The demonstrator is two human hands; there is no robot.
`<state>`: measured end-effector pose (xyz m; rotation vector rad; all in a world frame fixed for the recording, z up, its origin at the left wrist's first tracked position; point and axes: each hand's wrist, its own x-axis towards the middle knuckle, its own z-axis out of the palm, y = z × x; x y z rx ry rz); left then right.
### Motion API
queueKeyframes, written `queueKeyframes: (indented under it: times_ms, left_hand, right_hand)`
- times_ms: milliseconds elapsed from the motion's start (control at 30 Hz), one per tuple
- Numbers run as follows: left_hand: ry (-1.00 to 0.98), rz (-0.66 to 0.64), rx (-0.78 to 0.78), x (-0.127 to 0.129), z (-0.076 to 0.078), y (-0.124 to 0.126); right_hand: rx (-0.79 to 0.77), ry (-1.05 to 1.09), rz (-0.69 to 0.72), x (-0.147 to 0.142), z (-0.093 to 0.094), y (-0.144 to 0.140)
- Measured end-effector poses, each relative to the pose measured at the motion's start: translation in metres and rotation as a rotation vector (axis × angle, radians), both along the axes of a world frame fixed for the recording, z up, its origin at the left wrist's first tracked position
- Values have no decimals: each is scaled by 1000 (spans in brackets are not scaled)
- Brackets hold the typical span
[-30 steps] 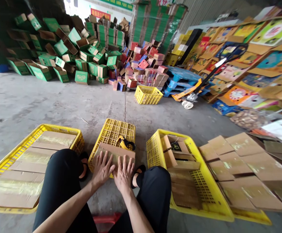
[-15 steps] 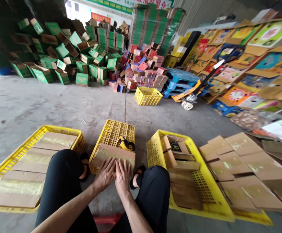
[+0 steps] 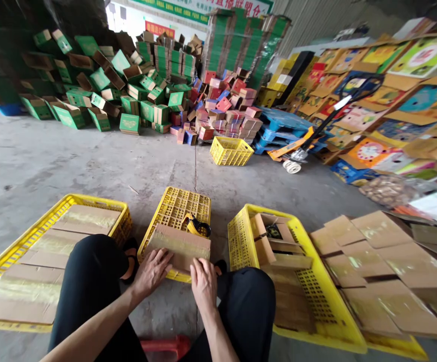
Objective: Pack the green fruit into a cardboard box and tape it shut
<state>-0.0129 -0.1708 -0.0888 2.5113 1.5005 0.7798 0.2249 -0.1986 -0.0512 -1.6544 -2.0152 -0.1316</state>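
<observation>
A taped cardboard box (image 3: 184,247) lies across the near part of an upturned yellow plastic crate (image 3: 179,201), between my knees. My left hand (image 3: 152,272) holds the box at its near left corner, fingers bent over the top. At the near right corner my right hand (image 3: 204,281) grips the box with curled fingers; its thumb is mostly hidden. Just behind the box, a yellow and black tape dispenser (image 3: 196,225) rests on the crate.
On the left, a yellow crate (image 3: 126,221) holds flat taped boxes. To my right stands another yellow crate (image 3: 237,241) with open cartons, beside stacked flattened cardboard (image 3: 380,261). A small yellow crate (image 3: 231,151), a pallet jack (image 3: 297,151) and piled green boxes (image 3: 130,123) are farther off.
My hands have moved apart from the middle of the box top to its near left and right corners. Their fingers have gone from flat to bent. My right knee has shifted outward.
</observation>
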Motion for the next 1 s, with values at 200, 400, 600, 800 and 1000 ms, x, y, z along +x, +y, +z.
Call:
queueKeyframes:
  times_ms: [200,400,600,800,1000]
  left_hand:
    - [-33,178,34,-8,-6,2]
    - [19,199,135,15,-9,4]
    - [21,208,112,23,-1,24]
    - [-11,238,56,19,-3,38]
    - [-181,310,-96,1,-7,47]
  right_hand:
    - [73,-80,-78,3,-16,4]
    - [34,-164,-7,-30,-29,13]
    - [-96,-162,87,-51,-21,33]
    - [-129,-108,107,-57,-19,48]
    - [-118,-25,-111,-32,-31,47]
